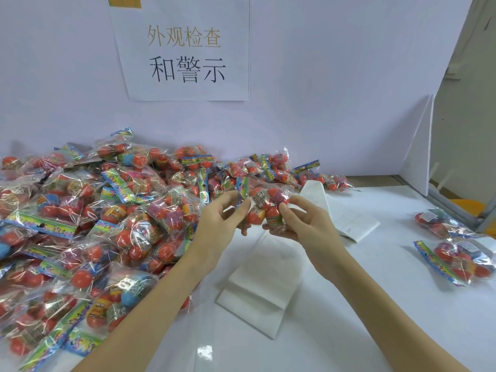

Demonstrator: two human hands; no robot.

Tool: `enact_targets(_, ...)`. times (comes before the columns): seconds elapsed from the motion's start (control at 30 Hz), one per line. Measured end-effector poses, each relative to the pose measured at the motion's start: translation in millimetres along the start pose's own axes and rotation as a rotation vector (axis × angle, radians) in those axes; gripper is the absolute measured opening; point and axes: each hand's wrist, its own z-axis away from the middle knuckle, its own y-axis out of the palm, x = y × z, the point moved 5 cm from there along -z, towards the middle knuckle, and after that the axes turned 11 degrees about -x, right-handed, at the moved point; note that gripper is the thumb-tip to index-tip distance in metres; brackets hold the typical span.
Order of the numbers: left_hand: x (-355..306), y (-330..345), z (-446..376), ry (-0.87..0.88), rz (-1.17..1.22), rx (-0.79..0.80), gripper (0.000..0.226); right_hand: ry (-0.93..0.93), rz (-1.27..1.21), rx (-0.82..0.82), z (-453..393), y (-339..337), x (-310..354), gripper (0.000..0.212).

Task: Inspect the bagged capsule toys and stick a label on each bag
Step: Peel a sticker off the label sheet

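Two-handed grip — left hand (218, 214), right hand (300, 221) — around bag (264, 204)

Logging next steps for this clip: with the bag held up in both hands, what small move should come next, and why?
Probably turn the held bag over between the hands to check its other side. The left hand pinches its header end and the right hand grips the capsules, so it is mid-inspection. The label sheets lie untouched on the table below; no label is visibly picked yet.

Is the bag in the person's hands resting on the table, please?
No, both hands hold the bag up above the table.
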Motion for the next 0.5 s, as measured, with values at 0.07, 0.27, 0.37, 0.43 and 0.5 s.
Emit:
enact_targets(0.07,-1.8,-2.5,-2.1,0.011,0.008,-0.055,0.011,0.007,-0.034,-0.009,-0.4,0.1,-1.6,0.027)
enact_targets(0.27,-1.1,1.9,1.5,-0.064,0.028,0.035,0.012,-0.046,0.035,-0.032,-2.9,-6.3,-1.4,0.024)
enact_targets(0.37,-1.7,2.9,1.3,-0.089,0.001,0.087,0.036,-0.15,0.184,0.005,-3.0,-8.5,5.4,0.028)
enact_targets(0.43,-3.6,4.4,3.0,-0.024,-0.064,0.117,0.038,-0.146,0.256,0.018,-1.5,-5.2,4.3,0.042)
enact_targets(0.5,-3.3,6.1,3.9,0.004,-0.085,0.114,0.02,-0.138,0.29,0.011,-0.3,-1.9,1.8,0.039)
